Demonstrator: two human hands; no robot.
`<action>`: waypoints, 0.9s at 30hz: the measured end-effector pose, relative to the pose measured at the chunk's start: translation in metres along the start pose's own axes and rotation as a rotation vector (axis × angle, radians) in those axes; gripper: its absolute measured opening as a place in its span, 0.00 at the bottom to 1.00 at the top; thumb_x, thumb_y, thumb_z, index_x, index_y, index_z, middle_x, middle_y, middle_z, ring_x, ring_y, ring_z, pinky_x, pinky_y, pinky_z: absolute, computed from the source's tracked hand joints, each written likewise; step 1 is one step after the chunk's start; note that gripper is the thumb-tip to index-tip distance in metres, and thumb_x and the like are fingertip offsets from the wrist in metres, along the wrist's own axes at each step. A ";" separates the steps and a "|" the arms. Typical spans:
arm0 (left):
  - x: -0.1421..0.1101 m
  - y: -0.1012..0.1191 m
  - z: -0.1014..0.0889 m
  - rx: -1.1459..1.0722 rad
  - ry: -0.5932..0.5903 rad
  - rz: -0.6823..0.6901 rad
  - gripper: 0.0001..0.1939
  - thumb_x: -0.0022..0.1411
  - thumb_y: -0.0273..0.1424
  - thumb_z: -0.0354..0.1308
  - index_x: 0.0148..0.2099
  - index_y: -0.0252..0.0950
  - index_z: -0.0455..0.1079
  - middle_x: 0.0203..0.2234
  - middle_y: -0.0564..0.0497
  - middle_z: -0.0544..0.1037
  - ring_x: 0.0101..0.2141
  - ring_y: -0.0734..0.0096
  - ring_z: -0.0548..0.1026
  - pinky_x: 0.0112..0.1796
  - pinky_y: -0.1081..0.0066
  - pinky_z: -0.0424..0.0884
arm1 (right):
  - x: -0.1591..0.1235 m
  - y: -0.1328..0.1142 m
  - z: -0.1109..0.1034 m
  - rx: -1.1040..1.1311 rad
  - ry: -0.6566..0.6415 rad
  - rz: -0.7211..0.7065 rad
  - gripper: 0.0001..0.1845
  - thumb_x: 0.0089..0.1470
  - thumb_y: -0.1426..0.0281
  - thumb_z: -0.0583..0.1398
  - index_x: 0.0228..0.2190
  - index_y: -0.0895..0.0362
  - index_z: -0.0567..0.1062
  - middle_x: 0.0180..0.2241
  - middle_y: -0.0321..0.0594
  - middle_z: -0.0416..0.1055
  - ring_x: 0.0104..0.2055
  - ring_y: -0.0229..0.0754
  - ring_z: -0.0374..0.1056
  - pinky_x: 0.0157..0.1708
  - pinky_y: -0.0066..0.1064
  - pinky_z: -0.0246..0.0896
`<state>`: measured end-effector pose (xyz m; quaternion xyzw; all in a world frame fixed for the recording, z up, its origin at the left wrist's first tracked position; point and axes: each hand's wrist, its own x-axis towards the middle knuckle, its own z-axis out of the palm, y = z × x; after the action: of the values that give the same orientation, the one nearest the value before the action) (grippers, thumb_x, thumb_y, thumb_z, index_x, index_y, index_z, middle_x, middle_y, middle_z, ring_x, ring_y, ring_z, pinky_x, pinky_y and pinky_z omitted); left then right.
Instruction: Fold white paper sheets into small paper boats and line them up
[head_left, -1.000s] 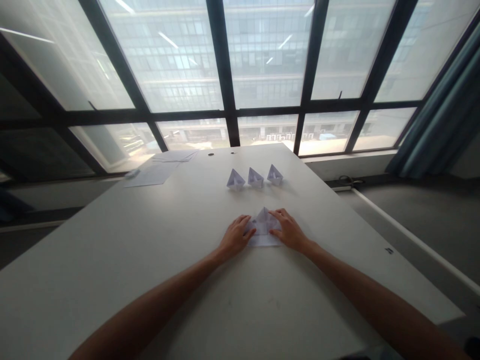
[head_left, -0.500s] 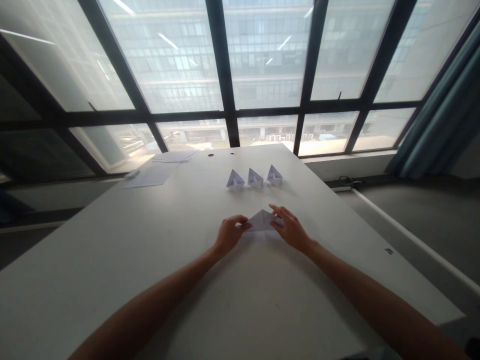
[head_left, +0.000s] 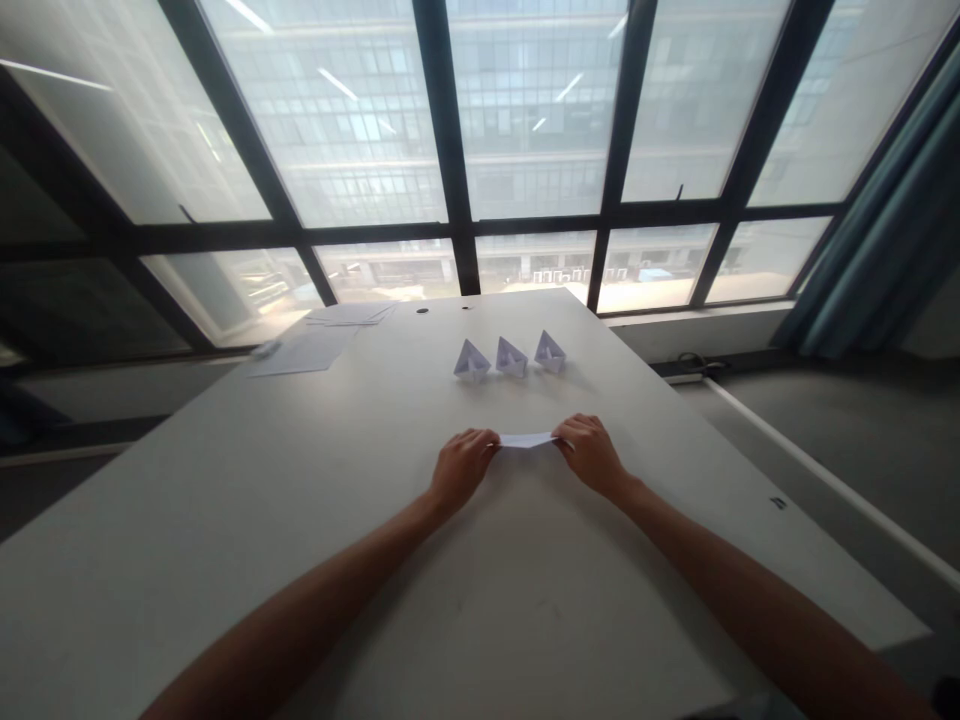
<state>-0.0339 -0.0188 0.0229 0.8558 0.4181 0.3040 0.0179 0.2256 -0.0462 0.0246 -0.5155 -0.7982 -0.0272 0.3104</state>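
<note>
A folded white paper (head_left: 526,440) is stretched between my two hands, seen nearly edge-on as a thin strip. My left hand (head_left: 463,466) pinches its left end, and my right hand (head_left: 590,452) pinches the right end with the fingers closed. Beyond them, three folded paper boats stand in a row on the white table (head_left: 375,480): a left boat (head_left: 471,362), a middle boat (head_left: 511,357) and a right boat (head_left: 550,352). Neither hand touches these boats.
Flat sheets of paper (head_left: 304,350) lie at the table's far left. Large dark-framed windows (head_left: 532,110) rise behind the table, and a blue curtain (head_left: 862,220) hangs at the right. A black cable (head_left: 697,362) lies beyond the table's right edge.
The folded paper has tilted from showing its triangular face to nearly edge-on. My right hand's fingers, spread before, have closed on its right end. The boats have stayed put.
</note>
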 end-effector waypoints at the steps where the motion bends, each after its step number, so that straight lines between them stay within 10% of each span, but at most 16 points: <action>1: 0.000 0.000 0.002 0.008 -0.041 -0.042 0.07 0.69 0.34 0.53 0.41 0.41 0.72 0.35 0.51 0.80 0.37 0.65 0.76 0.40 0.69 0.67 | 0.000 0.001 0.001 0.000 -0.038 0.013 0.08 0.60 0.72 0.58 0.32 0.55 0.78 0.34 0.41 0.77 0.41 0.44 0.68 0.45 0.35 0.54; 9: 0.001 -0.003 0.007 -0.053 -0.172 -0.289 0.12 0.69 0.36 0.52 0.53 0.45 0.68 0.41 0.52 0.80 0.41 0.64 0.77 0.40 0.70 0.68 | -0.003 0.012 0.014 0.068 -0.121 0.255 0.15 0.60 0.69 0.58 0.49 0.53 0.73 0.42 0.40 0.77 0.44 0.44 0.71 0.44 0.31 0.59; 17: 0.000 0.000 0.006 0.132 -0.073 -0.020 0.21 0.66 0.28 0.53 0.61 0.42 0.65 0.59 0.44 0.68 0.59 0.55 0.64 0.57 0.53 0.59 | -0.003 0.011 0.018 -0.028 -0.078 0.248 0.12 0.56 0.70 0.61 0.43 0.56 0.77 0.42 0.45 0.74 0.48 0.48 0.66 0.50 0.37 0.59; 27: -0.010 0.011 0.016 -0.015 -0.438 0.239 0.29 0.73 0.44 0.42 0.71 0.43 0.46 0.68 0.46 0.52 0.67 0.60 0.48 0.64 0.55 0.45 | -0.006 -0.019 0.022 -0.050 -0.081 -0.018 0.22 0.62 0.74 0.51 0.56 0.58 0.69 0.61 0.50 0.61 0.66 0.49 0.51 0.64 0.46 0.45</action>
<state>-0.0221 -0.0299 0.0085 0.9445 0.2980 0.1144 0.0782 0.2008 -0.0519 0.0087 -0.5164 -0.8139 -0.0291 0.2648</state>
